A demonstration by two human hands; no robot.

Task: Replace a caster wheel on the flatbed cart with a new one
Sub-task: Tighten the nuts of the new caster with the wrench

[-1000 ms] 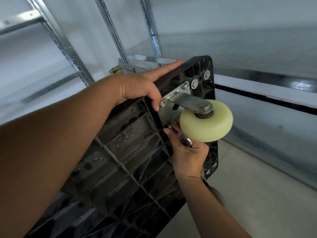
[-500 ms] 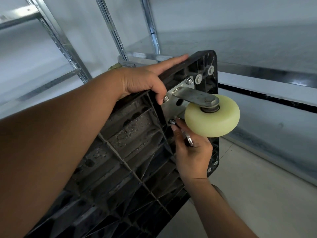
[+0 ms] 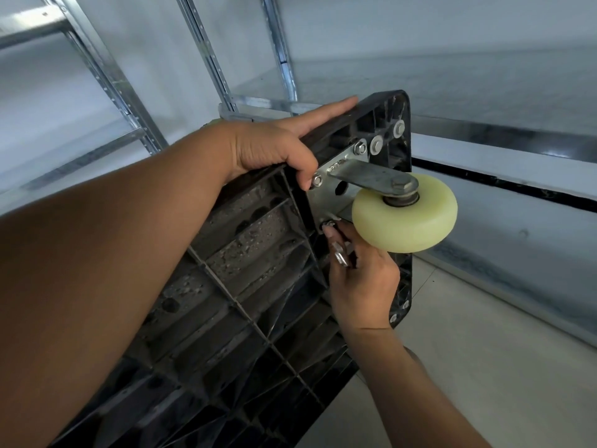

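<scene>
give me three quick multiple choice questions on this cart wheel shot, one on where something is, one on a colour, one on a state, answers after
1. Where is the right hand?
A. just below the caster wheel, fingertips at the mounting plate's lower corner
B. on top of the wheel
C. flat on the floor

2. What colour is the wheel?
A. black
B. pale yellow-green
C. red

3. How does the flatbed cart stand?
A. flat, wheels down
C. tipped up, ribbed underside facing the camera
B. folded shut

Answers:
1 A, its fingers reach the plate's lower corner under the wheel.
2 B, the wheel is pale against the black deck.
3 C, the ribs show and the left hand grips the deck's upper edge.
</scene>
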